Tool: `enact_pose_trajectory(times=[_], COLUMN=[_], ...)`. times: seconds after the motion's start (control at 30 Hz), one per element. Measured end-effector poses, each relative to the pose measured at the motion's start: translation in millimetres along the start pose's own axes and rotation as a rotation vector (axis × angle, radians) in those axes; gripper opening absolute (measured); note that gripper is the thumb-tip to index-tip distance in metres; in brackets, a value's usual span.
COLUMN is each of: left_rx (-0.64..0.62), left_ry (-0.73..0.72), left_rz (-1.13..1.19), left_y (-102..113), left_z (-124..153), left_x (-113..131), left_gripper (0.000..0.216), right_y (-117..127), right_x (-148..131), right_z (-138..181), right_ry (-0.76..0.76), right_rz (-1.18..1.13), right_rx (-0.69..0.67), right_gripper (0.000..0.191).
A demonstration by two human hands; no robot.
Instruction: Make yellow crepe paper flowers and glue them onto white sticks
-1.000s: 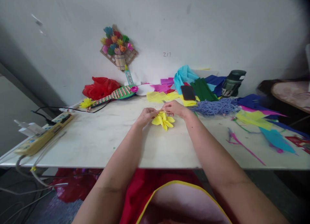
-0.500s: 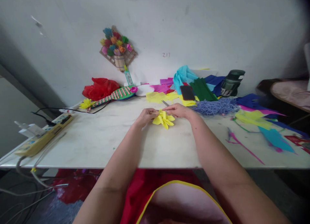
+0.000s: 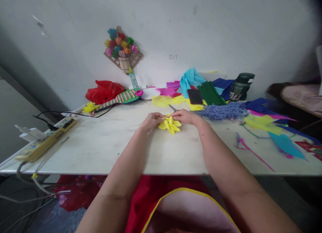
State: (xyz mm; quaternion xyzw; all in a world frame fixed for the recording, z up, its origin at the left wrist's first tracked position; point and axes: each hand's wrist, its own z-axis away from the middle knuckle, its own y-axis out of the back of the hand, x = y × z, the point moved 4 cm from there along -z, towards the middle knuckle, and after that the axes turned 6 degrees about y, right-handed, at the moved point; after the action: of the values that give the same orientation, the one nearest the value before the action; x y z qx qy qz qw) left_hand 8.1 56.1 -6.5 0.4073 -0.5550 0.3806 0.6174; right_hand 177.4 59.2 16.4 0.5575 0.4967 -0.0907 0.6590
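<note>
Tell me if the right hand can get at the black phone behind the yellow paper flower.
Probably yes. The black phone lies flat on paper scraps just beyond the right hand, with nothing upright between them, but that hand holds the yellow paper flower.

Soft, even daylight fills the scene — no glare and only faint shadows on the pale counter. The wide lens bends straight edges, and the corners darken and blur — the right side most.
</note>
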Motion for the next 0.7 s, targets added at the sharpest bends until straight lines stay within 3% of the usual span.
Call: enact_pose_trajectory(times=[0.3, 0.7], left_rx=[-0.017, -0.080], left_ry=[-0.043, 0.041], left_rz=[-0.021, 0.005], left_y=[1.4, 3.1], left_z=[0.3, -1.8], left_x=[0.9, -4.9], left_gripper=[0.032, 0.033], right_y=[0.1, 0.3], right_x=[7.3, -2.4], right_z=[-3.8, -2.7], right_ry=[0.088, 0.084], right_rz=[0.075, 0.085], right_rx=[-0.016, 0.079], right_gripper=[0.027, 0.027])
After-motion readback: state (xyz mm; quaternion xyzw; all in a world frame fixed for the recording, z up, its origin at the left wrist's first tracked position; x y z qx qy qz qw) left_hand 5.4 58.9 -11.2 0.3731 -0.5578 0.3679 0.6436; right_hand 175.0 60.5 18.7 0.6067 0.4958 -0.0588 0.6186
